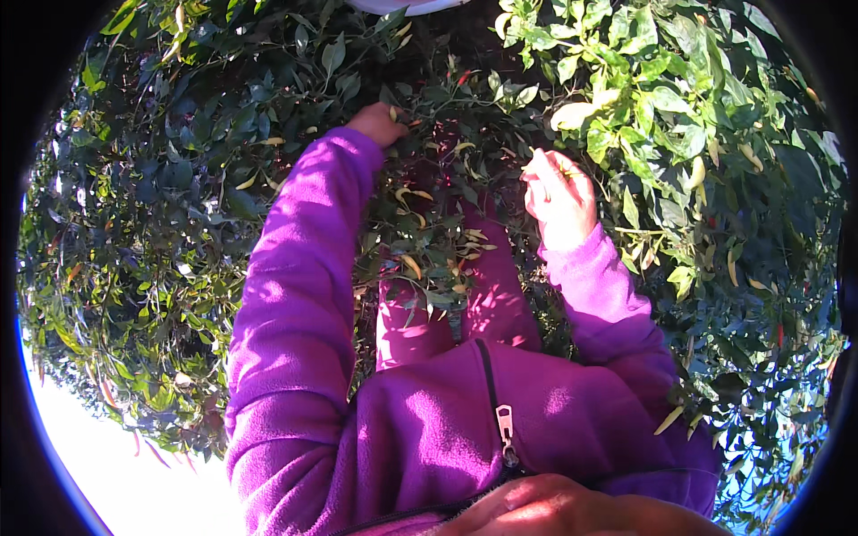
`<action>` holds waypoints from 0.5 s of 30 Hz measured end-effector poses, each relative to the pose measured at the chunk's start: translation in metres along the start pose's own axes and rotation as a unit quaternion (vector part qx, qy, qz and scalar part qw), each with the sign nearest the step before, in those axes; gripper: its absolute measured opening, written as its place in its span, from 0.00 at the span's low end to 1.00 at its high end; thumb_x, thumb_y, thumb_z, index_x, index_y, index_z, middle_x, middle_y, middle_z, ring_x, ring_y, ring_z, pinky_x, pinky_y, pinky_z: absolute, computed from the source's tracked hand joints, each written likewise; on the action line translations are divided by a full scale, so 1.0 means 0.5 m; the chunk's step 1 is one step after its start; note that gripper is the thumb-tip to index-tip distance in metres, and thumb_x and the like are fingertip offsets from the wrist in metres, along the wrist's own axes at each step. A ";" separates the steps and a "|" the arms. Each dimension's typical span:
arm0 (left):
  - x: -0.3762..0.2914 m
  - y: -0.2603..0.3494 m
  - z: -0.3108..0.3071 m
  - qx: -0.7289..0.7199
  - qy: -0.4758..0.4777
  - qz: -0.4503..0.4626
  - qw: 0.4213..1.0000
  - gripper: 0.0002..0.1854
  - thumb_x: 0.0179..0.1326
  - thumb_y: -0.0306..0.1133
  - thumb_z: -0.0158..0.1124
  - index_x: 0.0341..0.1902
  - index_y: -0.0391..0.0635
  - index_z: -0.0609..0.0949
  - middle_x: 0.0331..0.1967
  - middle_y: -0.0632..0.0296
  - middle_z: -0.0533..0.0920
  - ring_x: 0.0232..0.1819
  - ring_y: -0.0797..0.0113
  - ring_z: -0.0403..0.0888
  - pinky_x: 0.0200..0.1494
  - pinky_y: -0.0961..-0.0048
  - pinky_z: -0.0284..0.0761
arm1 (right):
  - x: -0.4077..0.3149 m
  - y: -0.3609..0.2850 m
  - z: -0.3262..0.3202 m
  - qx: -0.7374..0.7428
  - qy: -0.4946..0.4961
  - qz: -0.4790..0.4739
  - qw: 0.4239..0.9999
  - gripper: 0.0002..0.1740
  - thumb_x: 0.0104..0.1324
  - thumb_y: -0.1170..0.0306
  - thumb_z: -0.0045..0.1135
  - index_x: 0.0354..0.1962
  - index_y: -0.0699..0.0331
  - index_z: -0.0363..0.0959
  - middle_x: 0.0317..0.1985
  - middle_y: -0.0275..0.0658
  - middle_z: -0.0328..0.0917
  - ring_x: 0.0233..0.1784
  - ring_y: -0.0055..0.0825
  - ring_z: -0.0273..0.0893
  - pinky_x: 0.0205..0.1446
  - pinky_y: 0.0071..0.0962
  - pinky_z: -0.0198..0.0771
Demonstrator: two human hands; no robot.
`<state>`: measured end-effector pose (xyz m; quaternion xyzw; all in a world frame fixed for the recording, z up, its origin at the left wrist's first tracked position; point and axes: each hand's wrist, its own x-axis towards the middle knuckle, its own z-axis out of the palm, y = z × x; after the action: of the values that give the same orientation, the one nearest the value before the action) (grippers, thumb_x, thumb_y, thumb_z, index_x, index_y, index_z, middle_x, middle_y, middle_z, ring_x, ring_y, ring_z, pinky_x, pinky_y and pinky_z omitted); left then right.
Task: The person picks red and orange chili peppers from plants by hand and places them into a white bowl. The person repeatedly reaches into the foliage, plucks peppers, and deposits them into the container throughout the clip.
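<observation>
My left hand [378, 124] reaches into the shaded leaves of a chili pepper plant [332, 57], its fingertips partly hidden. A small yellow chili pepper [393, 114] shows at those fingers, and an orange chili [415, 122] is just beside them. Further right, my right hand [562, 199] is raised in bright sun with thumb and fingers pinched together. Slim yellow-green chili peppers [571, 173] show among its fingers, though glare blurs them. Between the two hands, several pale chilies [464, 147] hang on the stems, and red ones [464, 77] show higher up.
A white container rim [410, 7] shows at the top edge. Dense pepper foliage [670, 100] rises on the right, and more plants [154, 174] crowd the left. Branches with ripening chilies [411, 266] hang in front of my legs [499, 295].
</observation>
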<state>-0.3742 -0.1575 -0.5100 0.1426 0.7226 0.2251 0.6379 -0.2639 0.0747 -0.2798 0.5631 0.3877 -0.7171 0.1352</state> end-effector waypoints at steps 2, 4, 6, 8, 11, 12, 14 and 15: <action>-0.066 0.026 -0.049 0.007 -0.017 0.032 0.999 0.12 0.53 0.31 0.60 0.42 0.45 0.82 0.35 0.59 0.83 0.37 0.69 0.79 0.42 0.73 0.73 | -0.003 -0.010 0.010 -0.010 -0.017 -0.016 1.000 0.08 0.69 0.70 0.49 0.30 0.63 0.70 0.19 0.27 0.67 0.13 0.09 0.55 0.15 0.13 0.48; -0.136 0.038 -0.084 -0.028 0.010 0.043 0.999 0.12 0.53 0.35 0.60 0.41 0.48 0.83 0.36 0.55 0.83 0.39 0.58 0.80 0.44 0.67 0.73 | -0.009 -0.022 0.026 -0.004 -0.082 -0.040 0.996 0.09 0.70 0.69 0.46 0.31 0.64 0.69 0.21 0.30 0.68 0.14 0.10 0.57 0.15 0.13 0.49; -0.203 0.042 -0.089 -0.025 0.084 0.076 0.993 0.12 0.54 0.37 0.59 0.40 0.48 0.82 0.34 0.53 0.82 0.38 0.53 0.80 0.45 0.63 0.73 | -0.017 -0.034 0.046 -0.036 -0.133 -0.074 0.988 0.10 0.71 0.68 0.44 0.33 0.66 0.69 0.22 0.31 0.68 0.15 0.11 0.58 0.16 0.14 0.51; -0.261 0.042 -0.086 0.022 0.081 0.080 0.993 0.12 0.57 0.37 0.59 0.42 0.48 0.81 0.36 0.50 0.82 0.39 0.54 0.80 0.45 0.61 0.73 | -0.025 -0.044 0.070 -0.075 -0.124 -0.135 0.980 0.11 0.71 0.68 0.43 0.35 0.68 0.69 0.22 0.31 0.68 0.16 0.12 0.59 0.17 0.14 0.52; -0.333 0.044 -0.069 -0.024 0.093 0.096 0.991 0.14 0.57 0.39 0.60 0.44 0.46 0.81 0.36 0.48 0.82 0.40 0.48 0.79 0.43 0.62 0.74 | -0.040 -0.064 0.100 -0.058 -0.114 -0.166 0.978 0.12 0.72 0.68 0.41 0.38 0.70 0.68 0.21 0.28 0.63 0.16 0.11 0.55 0.18 0.14 0.49; -0.351 0.043 -0.056 -0.034 0.095 0.080 0.992 0.12 0.58 0.36 0.60 0.43 0.44 0.81 0.37 0.50 0.82 0.40 0.50 0.80 0.45 0.63 0.74 | -0.043 -0.070 0.104 -0.076 -0.133 -0.183 0.971 0.12 0.71 0.67 0.44 0.38 0.67 0.72 0.20 0.23 0.63 0.18 0.08 0.55 0.21 0.12 0.54; -0.382 0.043 -0.039 -0.007 0.078 0.030 0.997 0.11 0.56 0.30 0.61 0.43 0.43 0.81 0.37 0.51 0.82 0.41 0.50 0.80 0.45 0.64 0.74 | -0.037 -0.076 0.128 -0.222 -0.076 -0.271 0.934 0.06 0.66 0.71 0.53 0.36 0.65 0.74 0.23 0.23 0.69 0.20 0.06 0.57 0.24 0.09 0.55; -0.393 0.045 -0.032 -0.012 0.114 0.095 0.989 0.12 0.55 0.30 0.61 0.43 0.43 0.80 0.37 0.50 0.82 0.41 0.49 0.80 0.45 0.63 0.74 | -0.030 -0.073 0.148 -0.255 -0.046 -0.325 0.909 0.04 0.63 0.72 0.57 0.35 0.64 0.74 0.24 0.23 0.72 0.21 0.05 0.59 0.25 0.08 0.56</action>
<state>-0.3634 -0.2375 -0.3289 0.1764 0.7711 0.3082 0.5286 -0.3341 0.0426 -0.2467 0.3183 0.7124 -0.6233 0.0512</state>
